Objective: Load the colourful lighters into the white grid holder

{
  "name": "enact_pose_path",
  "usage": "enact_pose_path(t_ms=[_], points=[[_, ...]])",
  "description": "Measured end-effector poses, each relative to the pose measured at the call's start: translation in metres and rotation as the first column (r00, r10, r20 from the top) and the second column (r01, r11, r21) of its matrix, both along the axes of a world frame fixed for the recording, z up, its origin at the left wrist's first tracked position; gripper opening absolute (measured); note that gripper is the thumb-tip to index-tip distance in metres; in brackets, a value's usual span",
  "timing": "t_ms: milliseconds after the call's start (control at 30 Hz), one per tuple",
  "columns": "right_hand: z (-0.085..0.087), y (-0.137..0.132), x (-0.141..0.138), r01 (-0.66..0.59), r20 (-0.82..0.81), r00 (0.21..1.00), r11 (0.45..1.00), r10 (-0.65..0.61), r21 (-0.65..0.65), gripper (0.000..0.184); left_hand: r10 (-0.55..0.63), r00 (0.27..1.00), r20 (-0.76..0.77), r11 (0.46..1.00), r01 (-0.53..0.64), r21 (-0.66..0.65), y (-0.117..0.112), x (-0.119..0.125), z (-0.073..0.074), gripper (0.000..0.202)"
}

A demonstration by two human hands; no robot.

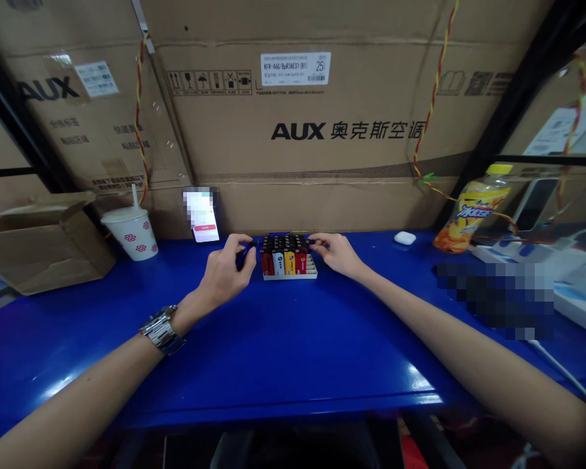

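The left hand [227, 270] is curling over a small dark object [247, 254], pinching it between thumb and fingers, though shadow hides its exact shape. The right hand [336, 254] is pinching a small black piece [310, 242] between thumb and forefinger. Between the two hands, one white tray [290, 276] is sitting on the blue tabletop [273, 352] and holding rows of disposable lighters [284, 259], upright and packed together. Four coloured bodies are showing clearly at the front: two red, one white and one yellow. The dark tops behind are too shadowed to count.

Just beyond the left hand, one phone [201, 215] is leaning upright, its screen blurred out. Farther left are one paper cup [131, 233] with a straw and one cardboard box [39, 246]. Past the right hand are one white earbud case [405, 238] and one orange drink bottle [473, 212] — both standing well apart from the tray. One metal wristwatch [161, 329] is circling the left wrist.
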State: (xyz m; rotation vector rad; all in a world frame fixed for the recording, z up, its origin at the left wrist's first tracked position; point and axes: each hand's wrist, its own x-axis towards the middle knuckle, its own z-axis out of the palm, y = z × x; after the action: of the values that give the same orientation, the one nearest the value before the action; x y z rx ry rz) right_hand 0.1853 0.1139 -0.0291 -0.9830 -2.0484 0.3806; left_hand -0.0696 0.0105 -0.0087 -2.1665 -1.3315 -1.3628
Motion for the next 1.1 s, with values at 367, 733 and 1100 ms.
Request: enact_pose_path(t_ms=[367, 733, 1100], points=[[0.012, -0.006, 0.002, 0.012, 0.040, 0.999, 0.998, -0.014, 0.057, 0.025, -0.026, 1.000, -0.004, 0.999, 0.026, -0.021, 0.001, 0.000, -0.001, 0.014], [0.012, -0.003, -0.002, 0.000, 0.118, 0.993, 0.997, -0.008, 0.073, 0.028, -0.057, 0.998, -0.023, 0.998, 0.056, -0.029, -0.002, 0.003, -0.002, 0.015], [0.015, 0.001, 0.008, -0.076, 0.099, 0.992, 0.997, 0.077, -0.014, 0.030, -0.048, 0.997, -0.052, 0.998, 0.046, -0.029, -0.001, 0.003, -0.003, 0.016]])
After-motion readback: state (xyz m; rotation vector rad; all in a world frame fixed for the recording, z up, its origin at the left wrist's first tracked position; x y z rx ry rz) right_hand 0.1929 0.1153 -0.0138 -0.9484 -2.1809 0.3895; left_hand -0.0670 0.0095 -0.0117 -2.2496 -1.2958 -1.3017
